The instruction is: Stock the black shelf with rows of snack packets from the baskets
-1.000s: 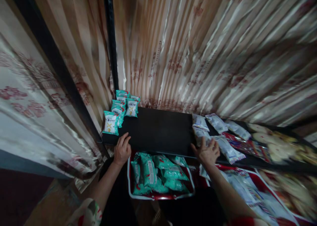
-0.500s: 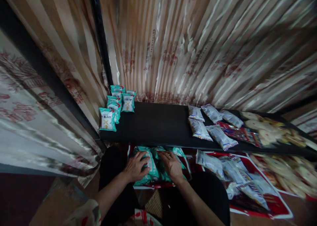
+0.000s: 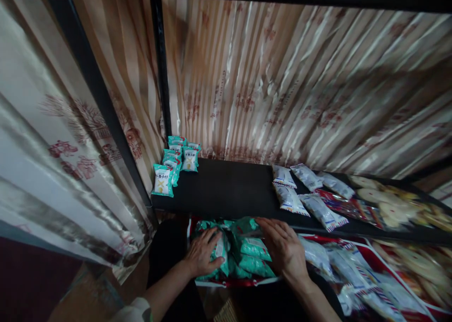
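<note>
Curtains (image 3: 226, 77) with folds and red pictures at the back and down the left side, and in front of them, one long black shelf (image 3: 229, 185). Up in the shelf's left corner, a little bunch of green bags (image 3: 163, 181), standing close together, fronts facing out. Next to them, a big bare black patch, then white bags (image 3: 323, 211) lying flat, red packets (image 3: 348, 204), and pale snacks in clear wrap (image 3: 399, 209) at the far right.

Down below, just in front of the shelf, a red box (image 3: 247, 282) with lots more green bags (image 3: 254, 249) inside. To the right of it, more white bags (image 3: 348, 265), down low too.

Left hand (image 3: 202, 252) on a green bag in the box, fingers spread, thumb out to the side. Right hand (image 3: 285, 246) at the box's right side, fingers bent over by another green bag. Cannot tell if gripping or just resting, for both hands.

Seems only partly done: some green bags up on the shelf, plenty left in the box, and plenty of shelf room left beside the bunch.
</note>
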Available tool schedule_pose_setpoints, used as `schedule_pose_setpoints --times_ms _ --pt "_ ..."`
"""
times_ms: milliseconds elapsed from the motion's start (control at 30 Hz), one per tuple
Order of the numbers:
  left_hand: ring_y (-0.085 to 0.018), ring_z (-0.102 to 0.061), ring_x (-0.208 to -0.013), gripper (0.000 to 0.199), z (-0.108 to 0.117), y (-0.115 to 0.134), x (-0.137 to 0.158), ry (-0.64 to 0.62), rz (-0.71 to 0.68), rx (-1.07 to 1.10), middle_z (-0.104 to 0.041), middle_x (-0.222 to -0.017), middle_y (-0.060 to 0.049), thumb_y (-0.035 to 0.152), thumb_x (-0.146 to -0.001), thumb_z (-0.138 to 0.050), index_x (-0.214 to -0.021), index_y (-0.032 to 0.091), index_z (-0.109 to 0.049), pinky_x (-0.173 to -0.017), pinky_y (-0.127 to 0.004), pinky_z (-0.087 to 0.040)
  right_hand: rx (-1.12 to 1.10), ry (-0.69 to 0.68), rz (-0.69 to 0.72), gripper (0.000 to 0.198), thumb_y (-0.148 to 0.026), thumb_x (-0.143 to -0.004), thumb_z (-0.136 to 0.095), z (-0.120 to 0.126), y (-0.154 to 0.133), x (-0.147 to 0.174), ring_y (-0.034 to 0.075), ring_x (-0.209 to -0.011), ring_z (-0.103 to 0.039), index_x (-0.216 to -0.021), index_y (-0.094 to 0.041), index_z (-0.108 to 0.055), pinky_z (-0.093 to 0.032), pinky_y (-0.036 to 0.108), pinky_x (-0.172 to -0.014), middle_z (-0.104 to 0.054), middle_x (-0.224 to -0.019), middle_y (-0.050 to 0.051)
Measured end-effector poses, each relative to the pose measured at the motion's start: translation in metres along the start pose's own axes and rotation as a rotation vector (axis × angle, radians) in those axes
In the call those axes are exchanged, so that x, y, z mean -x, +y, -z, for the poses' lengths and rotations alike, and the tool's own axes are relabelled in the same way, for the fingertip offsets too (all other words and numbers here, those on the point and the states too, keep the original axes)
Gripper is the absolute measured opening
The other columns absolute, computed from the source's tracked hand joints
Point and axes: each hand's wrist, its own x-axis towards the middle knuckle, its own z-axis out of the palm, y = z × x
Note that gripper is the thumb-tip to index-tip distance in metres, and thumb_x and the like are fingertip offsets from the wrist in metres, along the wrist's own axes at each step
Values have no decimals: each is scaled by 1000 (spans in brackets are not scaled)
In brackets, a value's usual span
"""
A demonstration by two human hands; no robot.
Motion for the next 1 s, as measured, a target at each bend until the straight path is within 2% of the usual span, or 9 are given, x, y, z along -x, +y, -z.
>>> schedule_pose_setpoints --times_ms 167,267,400,500,633,733,833,900,1000 --pt "-28 -26 -137 87 7 11 8 212 -1 235 -27 -149 -16 57 -78 -50 -145 13 -15 -109 -48 -30 -112 -78 29 29 -13 -89 -41 8 -27 -14 19 -87 -62 -102 -20 -66 -48 31 -80 -71 -96 5" --pt "-29 -33 -134 91 7 20 15 179 26 333 -32 -146 -16 56 -72 -60 -144 14 -22 -108 -48 -31 -221 -153 14 26 -16 -90 -43 8 -41 -20 18 -83 -63 -99 -21 -66 -50 30 -75 -72 -92 5" --pt "-27 -44 -127 73 2 28 21 211 162 472 -46 -138 -12 42 -73 -62 -138 17 -38 -107 -43 -35 -347 -222 -49 24 -22 -90 -44 4 -50 -29 19 -81 -65 -98 -24 -67 -52 30 -71 -71 -89 4" --pt "-27 -49 -121 64 4 31 21 251 244 619 -54 -131 -11 43 -74 -62 -130 17 -48 -104 -39 -39 -417 -193 -197 24 -32 -89 -49 -2 -48 -34 21 -90 -64 -105 -24 -65 -52 34 -80 -70 -98 6" --pt "-27 -55 -113 67 23 33 15 247 294 902 -58 -126 -14 52 -76 -60 -128 13 -47 -95 -35 -46 -576 -120 -556 51 -49 -81 -56 -15 -40 -31 26 -109 -58 -125 -22 -52 -48 43 -93 -62 -119 11" --pt "-28 -58 -109 67 38 35 7 218 308 1039 -60 -121 -15 56 -73 -62 -124 13 -50 -92 -35 -47 -862 -212 -763 67 -57 -75 -58 -26 -39 -25 27 -106 -61 -130 -20 -47 -50 42 -90 -64 -114 13" --pt "-27 -59 -105 68 46 38 -4 179 331 1093 -62 -118 -13 59 -72 -62 -122 14 -51 -88 -35 -49 -1081 -310 -881 68 -60 -71 -62 -33 -44 -24 29 -103 -63 -125 -19 -53 -51 44 -87 -69 -105 12" --pt "-27 -60 -102 68 48 38 -13 162 336 1097 -62 -117 -12 60 -72 -62 -122 15 -51 -84 -35 -50 -1174 -316 -932 61 -58 -74 -61 -34 -47 -26 30 -103 -63 -121 -20 -56 -50 45 -89 -70 -104 12" --pt "-25 -60 -101 66 49 35 -31 157 309 1070 -62 -117 -11 60 -74 -59 -121 16 -51 -83 -34 -50 -1281 -305 -926 51 -54 -76 -62 -36 -46 -33 28 -106 -61 -117 -23 -59 -45 47 -95 -68 -111 10"
